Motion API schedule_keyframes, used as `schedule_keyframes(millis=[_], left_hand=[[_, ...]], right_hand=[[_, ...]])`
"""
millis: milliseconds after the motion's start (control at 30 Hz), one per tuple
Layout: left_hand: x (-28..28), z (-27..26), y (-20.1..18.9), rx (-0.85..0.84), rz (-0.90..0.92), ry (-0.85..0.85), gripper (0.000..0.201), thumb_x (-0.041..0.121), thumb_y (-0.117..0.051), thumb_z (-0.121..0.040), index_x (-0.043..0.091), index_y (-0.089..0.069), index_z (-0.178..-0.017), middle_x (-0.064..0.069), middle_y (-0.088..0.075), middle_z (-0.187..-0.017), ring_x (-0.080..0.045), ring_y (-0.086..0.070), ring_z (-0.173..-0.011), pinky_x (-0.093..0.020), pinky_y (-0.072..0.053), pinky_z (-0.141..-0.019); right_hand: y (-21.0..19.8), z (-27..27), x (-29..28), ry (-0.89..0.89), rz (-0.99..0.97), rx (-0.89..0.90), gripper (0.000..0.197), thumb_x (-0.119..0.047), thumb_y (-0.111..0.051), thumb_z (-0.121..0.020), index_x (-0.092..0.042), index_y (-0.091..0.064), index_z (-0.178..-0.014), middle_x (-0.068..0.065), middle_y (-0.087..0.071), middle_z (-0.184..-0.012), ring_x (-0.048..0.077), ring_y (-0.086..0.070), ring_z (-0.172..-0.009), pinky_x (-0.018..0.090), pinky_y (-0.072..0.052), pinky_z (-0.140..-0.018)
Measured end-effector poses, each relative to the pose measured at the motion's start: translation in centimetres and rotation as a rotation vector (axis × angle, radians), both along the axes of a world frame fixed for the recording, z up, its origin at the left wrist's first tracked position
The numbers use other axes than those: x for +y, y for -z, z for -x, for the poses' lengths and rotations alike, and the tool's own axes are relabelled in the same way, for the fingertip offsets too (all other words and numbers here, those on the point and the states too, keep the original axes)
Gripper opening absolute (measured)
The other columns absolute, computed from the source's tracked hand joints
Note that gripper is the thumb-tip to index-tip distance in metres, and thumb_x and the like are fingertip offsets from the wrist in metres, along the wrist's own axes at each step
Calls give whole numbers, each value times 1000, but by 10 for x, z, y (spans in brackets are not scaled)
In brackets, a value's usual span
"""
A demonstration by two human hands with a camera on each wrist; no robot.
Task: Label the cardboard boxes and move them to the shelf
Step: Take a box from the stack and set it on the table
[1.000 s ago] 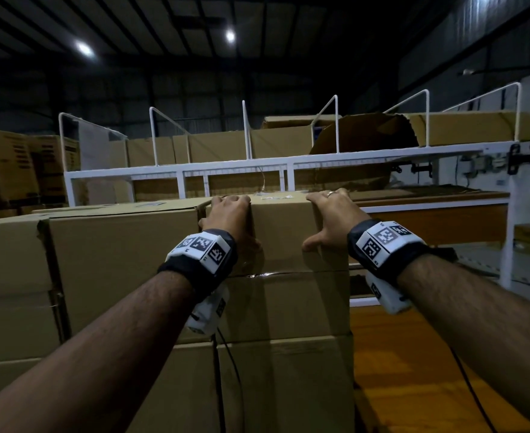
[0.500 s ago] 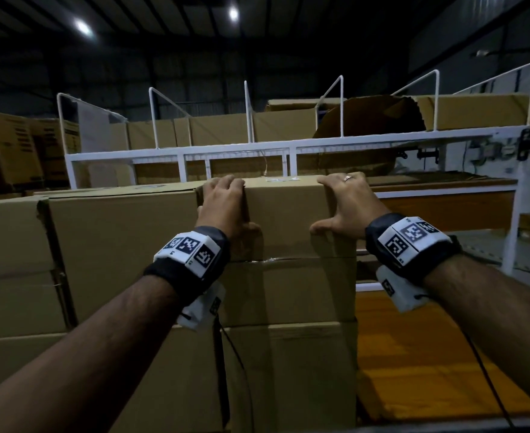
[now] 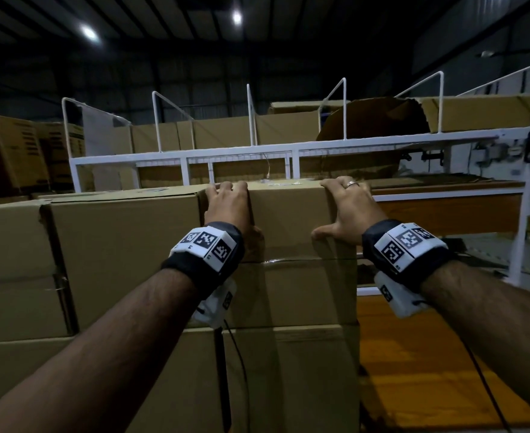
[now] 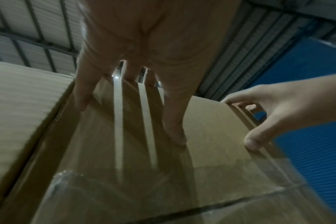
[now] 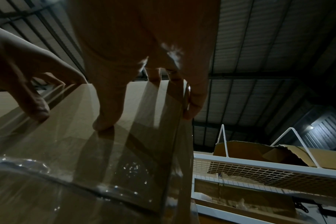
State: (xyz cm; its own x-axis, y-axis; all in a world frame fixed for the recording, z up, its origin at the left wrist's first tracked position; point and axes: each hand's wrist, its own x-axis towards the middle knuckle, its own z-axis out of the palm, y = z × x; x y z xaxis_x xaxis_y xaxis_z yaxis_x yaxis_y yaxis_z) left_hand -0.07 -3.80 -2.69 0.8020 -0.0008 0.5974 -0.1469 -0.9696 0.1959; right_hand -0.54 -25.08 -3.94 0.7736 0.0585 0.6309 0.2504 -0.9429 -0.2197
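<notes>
A brown cardboard box (image 3: 288, 220) tops the right-hand stack, with clear tape across its front. My left hand (image 3: 235, 210) grips its top left corner, fingers hooked over the top edge and thumb on the front face. My right hand (image 3: 335, 210), wearing a ring, grips the top right corner the same way. From the left wrist I see the box (image 4: 125, 151) under my left hand (image 4: 136, 109), and the right hand (image 4: 259, 121) at its far corner. From the right wrist I see the box (image 5: 125, 144) under my right hand (image 5: 144, 106). The white metal shelf (image 3: 288, 151) stands just behind.
More cardboard boxes (image 3: 117, 245) are stacked tight against the left side and underneath. The shelf's upper level holds boxes between white wire dividers (image 3: 251, 114), one of them torn open (image 3: 376, 120). An orange lower shelf board (image 3: 445, 210) and orange floor (image 3: 429, 354) lie to the right.
Both hands keep their hold on the top box's corners. The view has risen slightly, so the box and the shelf sit a little lower in the frame.
</notes>
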Motion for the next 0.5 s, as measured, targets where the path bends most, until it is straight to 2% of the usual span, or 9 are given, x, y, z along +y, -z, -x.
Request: schedule_keyframes(millis=[300, 500], left_hand=[[9, -4, -7, 35, -36, 41, 91, 42, -85, -63, 18, -38, -138, -8, -42, -139, -32, -28, -131, -44, -31, -107], [17, -5, -9, 15, -14, 71, 100, 42, -87, -58, 19, -37, -142, -7, -40, -143, -31, -30, -130, -45, -29, -109]], right_hand=[[-2, 0, -1, -4, 25, 18, 92, -43, -83, -66, -26, -32, -141, 3, -35, -142, 29, -30, -130, 47, -35, -103], [-7, -1, -5, -41, 11, 46, 96, -41, -86, -61, -25, -35, -140, 3, -38, -141, 26, -37, -127, 47, -40, -103]])
